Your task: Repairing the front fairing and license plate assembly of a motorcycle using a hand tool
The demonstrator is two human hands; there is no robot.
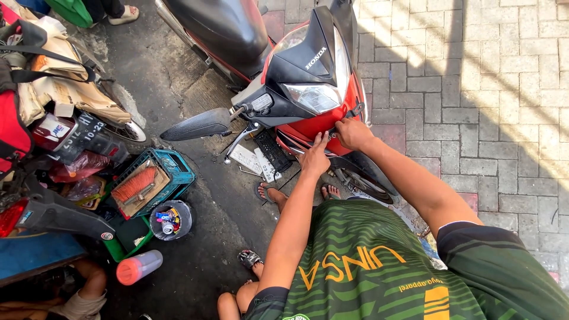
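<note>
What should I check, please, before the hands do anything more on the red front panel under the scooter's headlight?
1. Both hands on the panel: ok; left hand and right hand rest on the red front panel.
2. Tool in hand: cannot tell; the fingers hide it.
3. Headlight intact: ok.
4. Ground below clear: not ok; loose plates lie by the front wheel.
5. Feet safe: not ok; a sandalled foot is close to the plates.
6. Scooter steady: cannot tell; no stand visible.
</note>
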